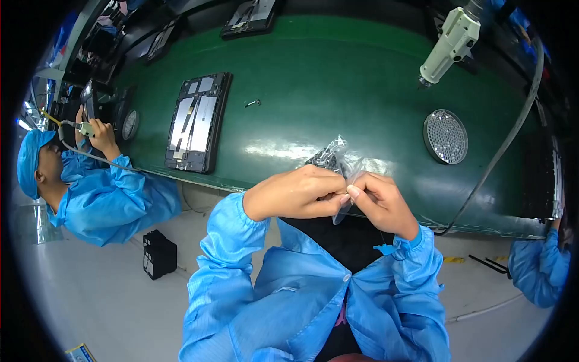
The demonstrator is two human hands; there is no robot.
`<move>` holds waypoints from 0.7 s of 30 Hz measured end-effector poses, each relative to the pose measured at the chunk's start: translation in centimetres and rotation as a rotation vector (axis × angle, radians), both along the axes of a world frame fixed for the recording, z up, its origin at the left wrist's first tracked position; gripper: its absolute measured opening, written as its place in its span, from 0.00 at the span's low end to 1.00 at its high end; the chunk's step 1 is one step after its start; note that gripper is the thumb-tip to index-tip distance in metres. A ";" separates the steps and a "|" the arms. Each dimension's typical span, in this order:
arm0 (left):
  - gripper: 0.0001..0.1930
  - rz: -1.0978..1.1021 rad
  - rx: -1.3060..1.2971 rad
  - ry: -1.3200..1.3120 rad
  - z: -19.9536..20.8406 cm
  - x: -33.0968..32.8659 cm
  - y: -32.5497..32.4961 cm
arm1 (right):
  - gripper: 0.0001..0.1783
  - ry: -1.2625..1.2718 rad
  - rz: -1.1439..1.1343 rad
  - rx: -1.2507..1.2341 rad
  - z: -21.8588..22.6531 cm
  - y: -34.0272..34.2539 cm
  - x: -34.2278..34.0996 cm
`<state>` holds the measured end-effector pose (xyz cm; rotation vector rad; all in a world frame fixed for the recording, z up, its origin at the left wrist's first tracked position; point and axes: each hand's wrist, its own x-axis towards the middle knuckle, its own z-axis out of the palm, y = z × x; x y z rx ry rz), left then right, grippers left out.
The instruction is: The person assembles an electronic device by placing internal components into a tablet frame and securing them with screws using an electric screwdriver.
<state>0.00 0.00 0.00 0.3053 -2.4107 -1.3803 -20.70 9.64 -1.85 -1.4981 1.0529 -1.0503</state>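
Note:
Both my hands meet at the front edge of the green bench, pinching a clear plastic bag [338,148] between them. Small dark parts show inside the bag, which rests partly on the bench top. My left hand [301,192] is closed on the bag from the left, its fingers curled. From the right, my right hand [383,200] grips the bag with thumb and forefinger close to the left fingertips. Part of the bag hangs below the hands. An opened tablet-like device [196,123] lies to the left, its inner parts exposed. Beyond the bag lies a small dark part [253,104].
A round screw tray [446,137] sits on the right of the green bench [325,72]. Above it hangs a pale electric screwdriver [451,45] with a grey cable [512,136]. More opened devices [249,18] lie at the back. A co-worker [102,187] in blue works at the left.

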 end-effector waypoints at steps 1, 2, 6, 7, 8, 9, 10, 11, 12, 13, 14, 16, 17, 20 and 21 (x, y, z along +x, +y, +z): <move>0.07 -0.031 0.024 0.026 -0.2 0.0 0.0 | 0.09 -0.001 -0.007 -0.028 -0.1 0.3 0.0; 0.07 -0.062 0.049 0.051 -0.4 -0.1 0.2 | 0.09 -0.003 -0.014 -0.055 0.0 0.5 0.0; 0.08 0.150 0.109 0.153 -1.2 -0.4 1.1 | 0.08 0.029 -0.114 -0.119 0.9 0.2 0.7; 0.08 0.141 0.115 0.155 -1.4 -0.5 1.0 | 0.08 0.046 -0.102 -0.133 0.8 -0.3 0.5; 0.08 0.217 0.082 0.163 -1.6 -0.3 0.9 | 0.08 0.064 -0.090 -0.144 0.7 -0.9 0.3; 0.08 0.295 0.063 0.170 -2.2 -0.5 1.3 | 0.08 0.069 -0.099 -0.121 0.4 -1.3 0.1; 0.10 0.415 0.054 0.290 -2.3 -0.9 2.0 | 0.08 0.034 -0.094 -0.127 0.3 -1.1 0.0; 0.11 0.552 0.101 0.209 -1.4 0.6 2.0 | 0.08 -0.001 -0.091 -0.132 0.2 -1.0 -0.1; 0.13 0.666 0.258 0.303 -1.2 1.3 1.5 | 0.07 -0.108 -0.102 -0.074 0.4 -0.9 0.0; 0.11 0.605 0.168 0.275 -0.8 1.8 0.7 | 0.06 -0.213 -0.119 -0.023 0.5 -1.0 -0.2; 0.10 0.585 0.001 0.209 -0.3 1.3 1.3 | 0.04 -0.105 -0.102 0.026 0.6 -0.5 -0.9; 0.10 0.557 -0.175 0.147 0.3 0.4 1.6 | 0.07 -0.024 -0.214 -0.046 0.2 0.0 -0.8; 0.09 0.530 -0.318 0.155 0.5 -0.2 1.7 | 0.11 0.055 -0.318 -0.129 0.0 0.1 -0.7; 0.08 0.517 -0.486 0.150 0.0 -1.0 2.9 | 0.13 0.052 -0.479 -0.160 0.5 0.3 2.0; 0.08 0.523 -0.497 0.166 -0.4 -1.6 3.6 | 0.12 0.050 -0.581 -0.085 1.1 0.9 2.6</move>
